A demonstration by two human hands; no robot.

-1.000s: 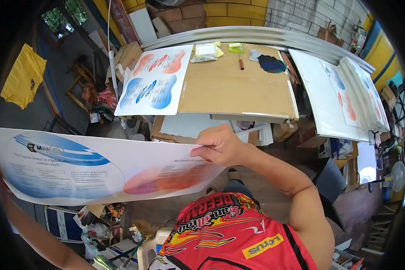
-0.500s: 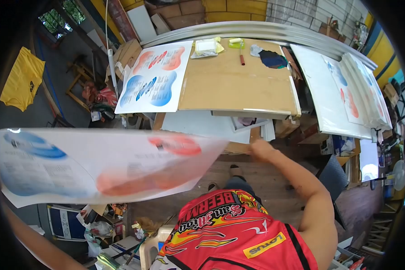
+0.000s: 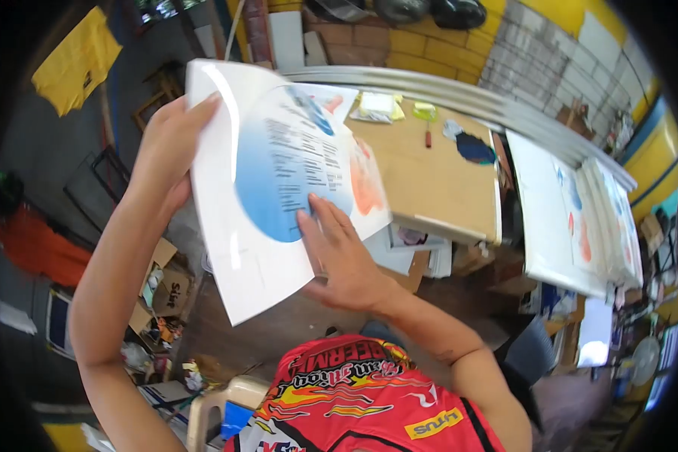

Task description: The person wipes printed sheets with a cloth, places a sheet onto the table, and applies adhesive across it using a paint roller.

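Observation:
A glossy white printed sheet (image 3: 217,177) with blue and orange blob shapes and rows of small text is held up, tilted, in front of me. My left hand (image 3: 169,147) grips its upper left edge, thumb over the printed face and fingers behind. My right hand (image 3: 339,260) is at the lower right edge. Its fingers rest on the blue print, and the thumb is at the sheet's edge, partly hidden. Behind the sheet, part of another print (image 3: 325,96) shows on the brown-topped table (image 3: 441,188).
On the table are a white-and-yellow packet (image 3: 377,105), a red-handled tool (image 3: 429,138) and a dark cloth (image 3: 474,149). More prints lie on a white board (image 3: 546,218) at right. A plastic chair (image 3: 207,407) stands beside me; boxes (image 3: 175,290) crowd the left floor.
The sheet has swung from lying broadly across the left to standing tilted in front of me. My right hand, earlier near its right end, now touches the sheet. My left hand has come into view.

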